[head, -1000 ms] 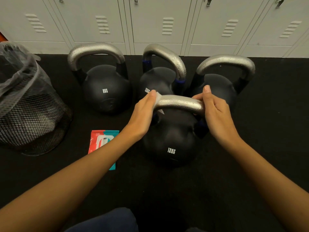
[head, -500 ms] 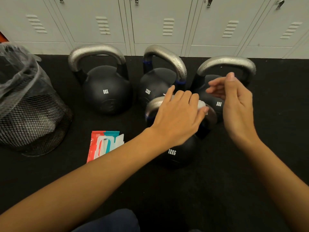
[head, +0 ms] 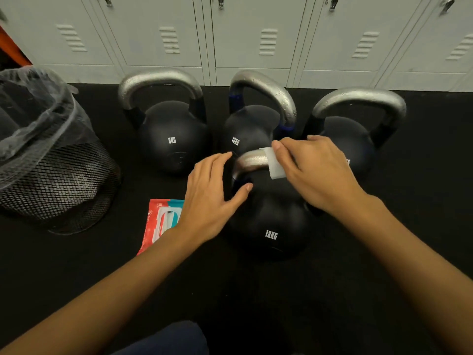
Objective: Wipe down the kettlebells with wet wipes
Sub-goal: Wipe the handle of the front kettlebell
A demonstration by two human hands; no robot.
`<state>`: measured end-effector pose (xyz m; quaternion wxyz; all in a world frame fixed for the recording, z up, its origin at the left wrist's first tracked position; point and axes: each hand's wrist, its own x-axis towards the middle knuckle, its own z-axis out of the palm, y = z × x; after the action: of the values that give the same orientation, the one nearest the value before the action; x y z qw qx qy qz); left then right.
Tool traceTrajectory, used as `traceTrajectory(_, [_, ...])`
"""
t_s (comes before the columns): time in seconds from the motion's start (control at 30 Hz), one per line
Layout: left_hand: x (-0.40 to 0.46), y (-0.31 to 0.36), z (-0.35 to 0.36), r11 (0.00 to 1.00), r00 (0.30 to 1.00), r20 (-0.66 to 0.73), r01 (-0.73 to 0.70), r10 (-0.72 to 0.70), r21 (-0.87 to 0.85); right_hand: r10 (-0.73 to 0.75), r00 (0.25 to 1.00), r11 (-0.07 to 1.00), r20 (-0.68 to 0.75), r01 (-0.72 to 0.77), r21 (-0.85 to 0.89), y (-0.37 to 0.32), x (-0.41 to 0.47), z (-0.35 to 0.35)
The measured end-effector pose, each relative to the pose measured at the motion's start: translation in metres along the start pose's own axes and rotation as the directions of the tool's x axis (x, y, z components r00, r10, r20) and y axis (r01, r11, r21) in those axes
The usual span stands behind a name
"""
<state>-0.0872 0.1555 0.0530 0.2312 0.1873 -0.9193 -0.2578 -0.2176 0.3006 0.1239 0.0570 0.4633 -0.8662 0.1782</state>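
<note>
Gym locker room or changing area. Evidence: a row of pale grey metal lockers (head: 256, 39) with louvred vents and latch handles along the back wall; black rubber-type floor (head: 256, 290) running up to their base; four black kettlebells (head: 174, 139) with bare steel handles standing on it, marked 8KG and 12KG. Also present: black mesh waste bin (head: 51, 170) with a clear liner, at left.

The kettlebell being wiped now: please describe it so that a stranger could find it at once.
Look at the grey lockers along the wall; three kettlebells stand in a row before them on the black floor. The front kettlebell stands alone, nearer the person. Only its handle has the white wipe on it, under the right hand.
</note>
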Motion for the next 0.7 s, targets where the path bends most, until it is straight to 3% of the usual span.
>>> traceTrajectory(0.03, [-0.001,-0.003,0.001,0.999,1.0,0.012,0.023,-0.023,0.022,-0.016,0.999,0.998,0.03,0.017,-0.061,-0.005,0.006,-0.004])
traceTrajectory(0.13, [-0.005,-0.008,0.005,0.994,0.996,0.068,0.049,-0.056,0.094,-0.256,0.967,0.937,-0.002,0.247,-0.245,-0.021,0.019,-0.003])
traceTrajectory(0.2, [-0.006,-0.008,0.007,0.993,0.991,0.114,0.065,-0.076,0.098,-0.313,0.944,0.915,0.109,0.33,-0.232,-0.026,0.027,0.003])
traceTrajectory(0.33, [-0.003,-0.008,0.008,0.993,0.985,0.131,0.107,-0.113,0.049,-0.235,0.898,0.969,0.371,0.248,0.013,-0.012,0.029,-0.009])
traceTrajectory(0.43, [-0.002,-0.008,0.009,0.993,0.984,0.127,0.12,-0.122,0.017,-0.168,0.896,0.953,0.41,0.042,0.3,0.008,0.022,-0.02])
traceTrajectory(0.5, [-0.002,-0.007,0.01,0.991,0.983,0.127,0.133,-0.131,-0.006,-0.102,0.906,0.936,0.41,-0.053,0.349,0.013,0.021,-0.021])
traceTrajectory(0.57, [-0.003,-0.008,0.011,0.99,0.982,0.133,0.136,-0.132,-0.022,-0.067,0.917,0.955,0.392,-0.054,0.291,0.009,0.027,-0.02])
traceTrajectory(0.7, [-0.002,-0.009,0.01,0.992,0.984,0.129,0.125,-0.12,-0.031,-0.054,0.895,0.996,0.442,0.078,-0.037,-0.023,0.045,-0.01])
